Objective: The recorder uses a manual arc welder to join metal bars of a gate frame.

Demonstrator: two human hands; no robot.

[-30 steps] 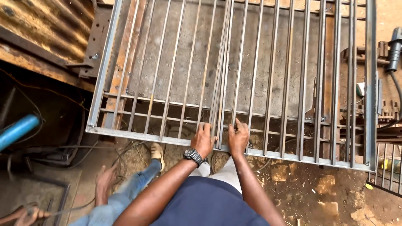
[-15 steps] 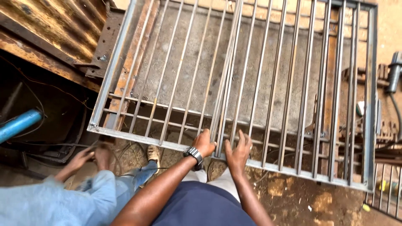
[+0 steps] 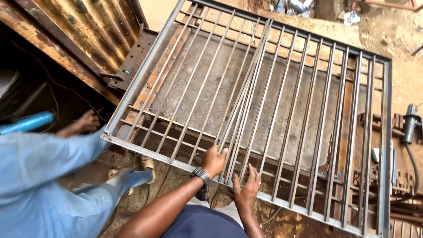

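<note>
Left hand (image 3: 215, 161) clenched on grille (image 3: 264, 114) near rail. Right hand (image 3: 246, 190) open, flat on same rail, just beside left. Grille lies flat on bench (image 3: 136, 57); co-worker's hand (image 3: 86, 123) off its left corner.

One metal grille (image 3: 282, 110) lies across the workbench (image 3: 132, 57), with two of the wearer's hands at its near edge, the left hand (image 3: 214, 161) and the right hand (image 3: 246, 191). One wristwatch (image 3: 202, 174) shows. Another person's one hand (image 3: 86, 122) shows past the grille's near left corner, beside one blue pipe (image 3: 26, 123), and one power tool (image 3: 410, 123) sits beyond its right edge.
</note>
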